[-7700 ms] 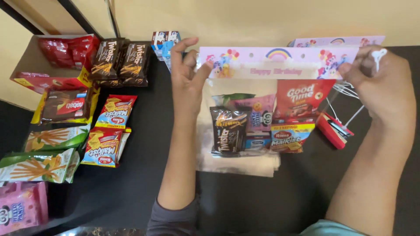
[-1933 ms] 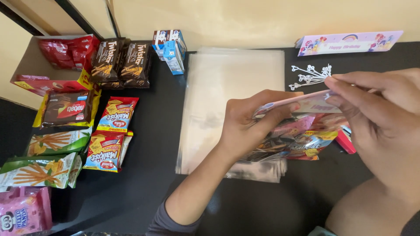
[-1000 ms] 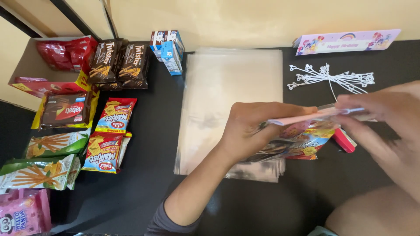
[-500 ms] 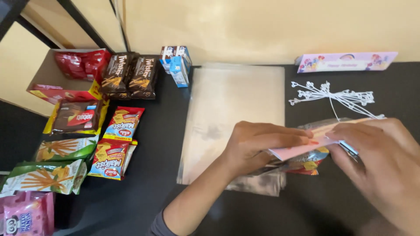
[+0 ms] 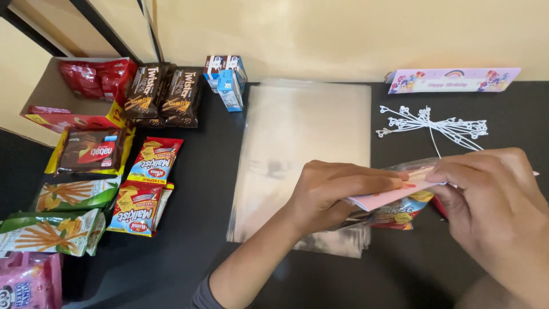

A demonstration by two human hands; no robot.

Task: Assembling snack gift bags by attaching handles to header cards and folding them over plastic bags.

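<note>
Along the left edge of the black table (image 5: 171,269) snack packs crowd the surface: a cardboard box (image 5: 46,94) with red packets in it, two dark brown wafer bags (image 5: 163,94), one brown biscuit pack (image 5: 91,150), two red-and-yellow cracker packs (image 5: 146,186), two green stick-snack packs (image 5: 57,214) and one pink pack (image 5: 26,283) at the corner. Bare table shows between these packs and the stack of clear plastic bags (image 5: 303,149), and again along the near edge below the hands, so that is where open room lies. Behind the stack, against the wall, stand two small blue-and-white cartons (image 5: 229,80). At centre the left hand (image 5: 331,194) lies over the right part of the stack, fingers closed on the left end of a filled treat bag (image 5: 394,209) topped with a folded pink card. The right hand (image 5: 497,200) pinches the same bag at its right end, thumb under and fingers over, so the bag sits between the two hands, just above the stack's lower right corner. Beyond the right hand lies one bundle of white twist ties (image 5: 434,123), and past that one pastel header card (image 5: 454,80) rests at the wall.
</note>
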